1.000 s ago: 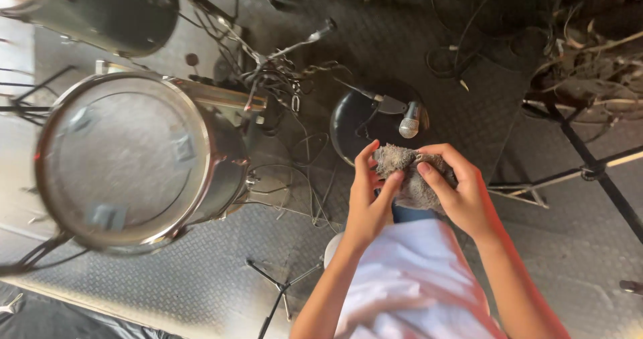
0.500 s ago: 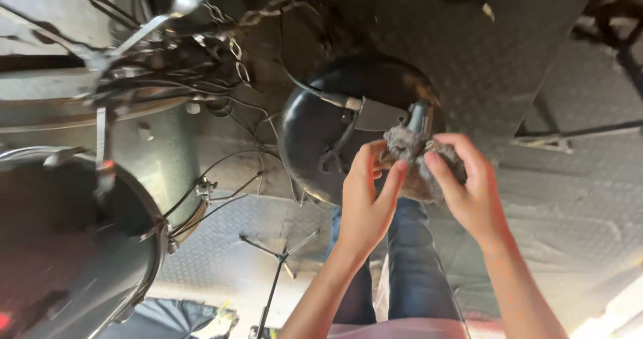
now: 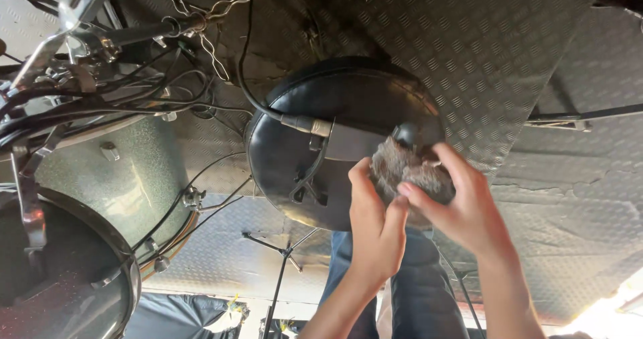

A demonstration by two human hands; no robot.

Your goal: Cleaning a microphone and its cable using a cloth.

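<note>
Far left, I've got a dark drum (image 3: 60, 272) filling the bottom corner, its round shell open toward me, and I can't make out anything inside it, just shadow. Just above it sits a sparkly green drum (image 3: 127, 172) with metal lugs on its side, and over that a tangle of black cables and chrome stand hardware (image 3: 100, 41). Moving across, a thin black stand (image 3: 281, 272) lies on the grey tread-plate floor (image 3: 482, 38). Centre frame now: a round black padded stool seat (image 3: 315, 125), with a microphone (image 3: 348, 138) lying across it, its cable plugged in at the left end. At the microphone's head is the grey furry windscreen (image 3: 408, 172), resting over the right edge of the seat. My left hand (image 3: 375, 225) pinches the near side of the fur, fingers curled and narrow on it. My right hand (image 3: 462, 205) grips the fur from the right, fingers wrapped over the top. Both hands hold it together, right above my blue jeans (image 3: 415, 292). Far right, another stand's metal leg (image 3: 576, 118) stretches across the floor.
</note>
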